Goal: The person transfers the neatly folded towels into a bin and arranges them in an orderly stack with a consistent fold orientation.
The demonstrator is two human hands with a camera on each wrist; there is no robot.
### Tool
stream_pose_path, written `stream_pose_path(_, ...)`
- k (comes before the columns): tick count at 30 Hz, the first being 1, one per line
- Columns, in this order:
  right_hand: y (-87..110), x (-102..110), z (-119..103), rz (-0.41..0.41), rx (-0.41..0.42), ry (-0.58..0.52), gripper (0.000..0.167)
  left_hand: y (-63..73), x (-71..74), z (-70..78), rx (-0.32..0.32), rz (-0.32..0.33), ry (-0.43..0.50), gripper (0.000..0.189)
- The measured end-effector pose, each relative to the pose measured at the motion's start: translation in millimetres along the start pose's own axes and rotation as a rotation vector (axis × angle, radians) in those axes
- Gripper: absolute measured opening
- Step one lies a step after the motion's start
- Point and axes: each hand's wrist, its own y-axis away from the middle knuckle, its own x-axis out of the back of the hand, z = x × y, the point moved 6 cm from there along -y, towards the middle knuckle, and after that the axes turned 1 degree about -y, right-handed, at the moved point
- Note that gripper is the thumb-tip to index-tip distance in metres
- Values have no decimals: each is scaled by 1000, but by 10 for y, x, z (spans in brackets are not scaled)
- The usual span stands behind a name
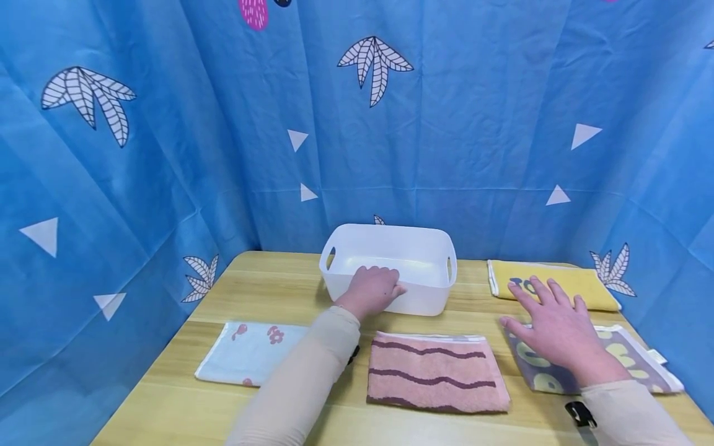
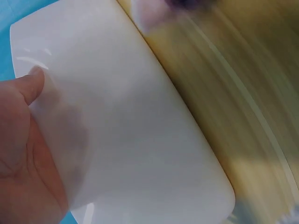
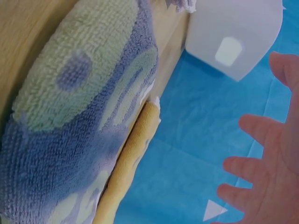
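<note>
My left hand (image 1: 370, 290) grips the near rim of a white plastic bin (image 1: 418, 301), fingers over the edge and thumb on the outer wall. The left wrist view has the thumb (image 2: 33, 85) against that wall, with the fingers hidden inside. Spread fingers mark my right hand (image 1: 558, 328), which holds nothing above a folded grey towel with a pale yellow-green pattern (image 1: 630, 356). Beyond its fingertips is a folded yellow towel (image 1: 580, 288) with dark lettering. In the right wrist view the grey towel (image 3: 103, 93) lies beside the palm.
A folded pink towel with wavy brown stripes (image 1: 435, 375) lies at the table's middle, in front of the bin. Left of my left forearm is a folded white towel with pink flowers (image 1: 251, 353). Blue curtains (image 1: 474, 124) enclose the wooden table (image 1: 162, 396) at the back and sides.
</note>
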Motion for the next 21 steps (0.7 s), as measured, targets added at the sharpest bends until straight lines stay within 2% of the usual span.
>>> stream_pose_path(8,8,-3,7,-4,-11,-4,87,-137,15,341,1,49,-89,38)
stream_pose_path(16,10,-17,10,-3,-15,-11,86,-284,-4,637,25,62,-108,39)
stream_pose_path(21,6,-39,9,-17,-24,-24,88,-360,-22,764,41,58,-103,39)
